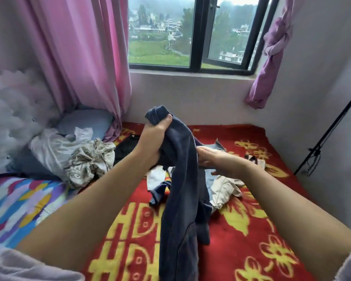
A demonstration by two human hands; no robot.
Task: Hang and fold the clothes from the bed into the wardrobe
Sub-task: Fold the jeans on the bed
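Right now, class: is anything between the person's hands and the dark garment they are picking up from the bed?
Nothing visible. The left hand already has the dark garment in its grip near the top, and the right hand lies flat against its side. The wardrobe is out of view.

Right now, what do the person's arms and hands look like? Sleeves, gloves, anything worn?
Both forearms are bare from wrist to past the elbow. The left hand and right hand wear no gloves, and no rings, watch or bracelets show. Pale lilac-grey sleeves of a soft, fuzzy-looking fabric appear only at the bottom corners of the head view, pushed up or short on the upper arms.
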